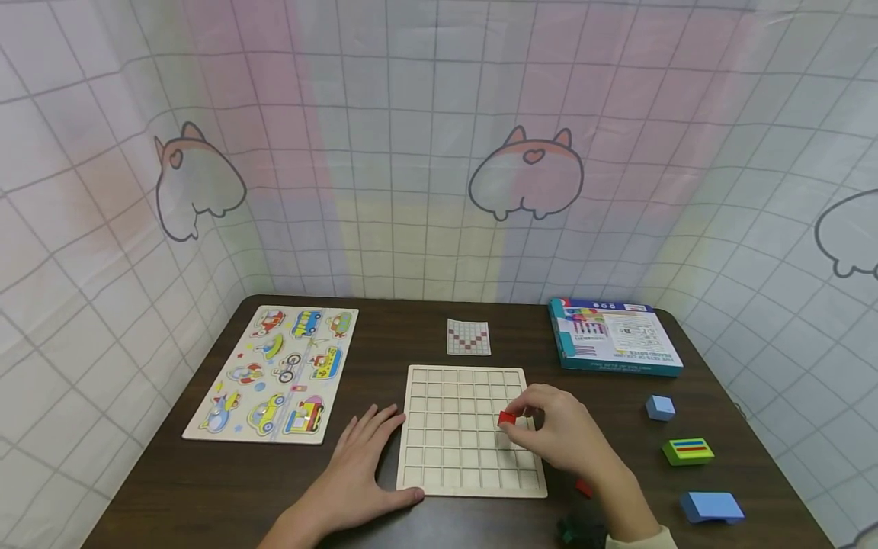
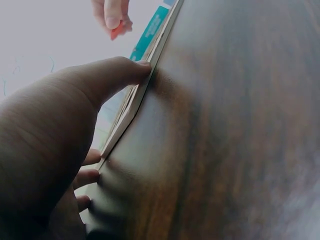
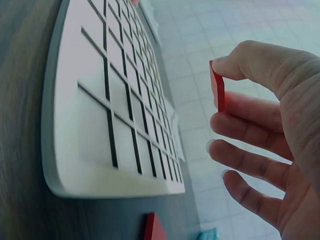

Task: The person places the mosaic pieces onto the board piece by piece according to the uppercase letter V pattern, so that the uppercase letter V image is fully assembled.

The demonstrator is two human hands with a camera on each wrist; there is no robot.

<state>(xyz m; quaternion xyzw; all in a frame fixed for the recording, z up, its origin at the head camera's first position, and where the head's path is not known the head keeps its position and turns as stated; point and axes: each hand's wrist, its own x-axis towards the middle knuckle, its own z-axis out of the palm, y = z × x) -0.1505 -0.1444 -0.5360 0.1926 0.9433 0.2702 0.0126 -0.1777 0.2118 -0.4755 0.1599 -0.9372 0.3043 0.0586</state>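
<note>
A pale wooden grid board (image 1: 473, 488) lies flat on the dark table. Over its right half, my right hand (image 1: 559, 427) pinches a small red square tile (image 1: 506, 418) between thumb and fingers. In the right wrist view the tile (image 3: 218, 87) is held clear of the board (image 3: 80, 165). My left hand (image 1: 363, 473) rests at the board's left edge, fingers spread, with the thumb touching the lower left corner. The left wrist view shows that thumb (image 2: 120, 75) against the board's edge. Another red tile (image 1: 584, 488) lies on the table under my right wrist.
A patterned card (image 1: 469, 338) lies behind the board. At left is a picture puzzle board (image 1: 257, 374); at back right, a flat box (image 1: 617, 339). Along the right side sit a blue cube (image 1: 661, 409), a green striped block (image 1: 688, 451) and a blue arched block (image 1: 711, 507).
</note>
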